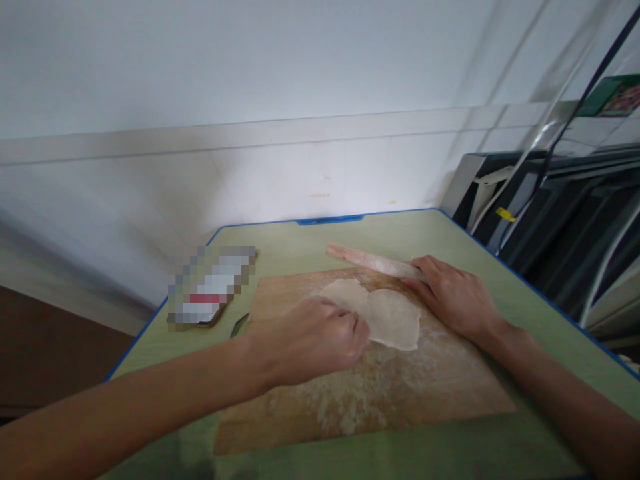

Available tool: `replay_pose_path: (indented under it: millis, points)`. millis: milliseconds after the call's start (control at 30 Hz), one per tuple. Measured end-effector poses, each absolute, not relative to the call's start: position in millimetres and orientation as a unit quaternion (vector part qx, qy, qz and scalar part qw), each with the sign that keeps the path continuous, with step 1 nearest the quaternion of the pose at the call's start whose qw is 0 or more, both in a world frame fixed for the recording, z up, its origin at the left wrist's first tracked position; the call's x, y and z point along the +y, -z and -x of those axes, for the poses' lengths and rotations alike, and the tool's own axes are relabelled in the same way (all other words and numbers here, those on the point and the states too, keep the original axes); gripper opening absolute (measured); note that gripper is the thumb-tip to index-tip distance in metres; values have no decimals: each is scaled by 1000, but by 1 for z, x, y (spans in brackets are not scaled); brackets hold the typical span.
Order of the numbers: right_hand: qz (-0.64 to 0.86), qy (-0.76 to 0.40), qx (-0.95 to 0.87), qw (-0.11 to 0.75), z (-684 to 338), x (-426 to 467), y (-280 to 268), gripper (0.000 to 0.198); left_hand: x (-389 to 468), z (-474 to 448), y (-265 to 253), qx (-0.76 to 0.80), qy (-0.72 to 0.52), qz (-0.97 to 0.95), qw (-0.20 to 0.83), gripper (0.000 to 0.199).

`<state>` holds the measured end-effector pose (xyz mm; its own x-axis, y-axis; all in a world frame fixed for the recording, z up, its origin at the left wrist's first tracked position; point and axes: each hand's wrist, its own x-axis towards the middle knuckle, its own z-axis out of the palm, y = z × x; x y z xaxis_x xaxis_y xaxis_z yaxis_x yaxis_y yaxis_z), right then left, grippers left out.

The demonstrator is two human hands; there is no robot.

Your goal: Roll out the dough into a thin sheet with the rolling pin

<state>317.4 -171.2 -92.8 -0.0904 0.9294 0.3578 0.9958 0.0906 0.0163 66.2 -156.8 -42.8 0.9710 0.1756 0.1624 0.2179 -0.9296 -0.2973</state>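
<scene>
Thin, pale rolled dough (395,319) lies on a floured wooden board (290,417). A notch at its far edge splits it into two rounded parts, and I cannot tell whether it is one piece or two overlapping ones. My left hand (325,333) is closed in a fist over the dough's near left side; its fingertips and anything in them are hidden. At the board's far right edge, my right hand (453,293) is closed around the right end of a floury wooden rolling pin (370,260). The pin's left end points away to the far left.
The board rests on a light green table (280,247) with a blue rim, against a white wall. A blurred-out flat object (213,287) lies left of the board. Dark flat panels (575,220) and cables stand to the right. Loose flour (350,407) covers the board's near part.
</scene>
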Motion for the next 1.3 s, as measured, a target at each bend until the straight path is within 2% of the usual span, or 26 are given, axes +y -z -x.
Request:
replay_pose_path:
  millis: [100,300,600,767,867,1033,1100,1233,1300]
  points:
    - [663,125,-727,125,-317,-171,92,27,-148,-68,32,-115,10,983,142,24]
    - [665,123,-727,116,-317,-171,91,26,-129,-79,5,-141,-3,989,50,26]
    - [668,136,-722,119,-316,-171,93,20,-93,-85,-19,-157,29,976,-149,32]
    - [673,137,-717,121,-315,-171,92,23,-106,-84,-50,-164,103,970,-149,33]
    - [675,129,-716,118,-313,-173,88,19,-125,-83,-68,-178,102,963,-174,35]
    - [671,117,-724,111,-310,-175,83,14,-120,-78,-52,-240,31,930,-278,35]
    - [673,128,-719,112,-310,-175,85,19,-110,-74,-36,-296,10,921,-252,33]
    - [675,146,-714,114,-311,-173,90,22,-115,-67,-17,-366,65,928,-5,40]
    - [674,151,-714,116,-312,-172,91,23,-130,-67,-9,-319,78,944,36,42]
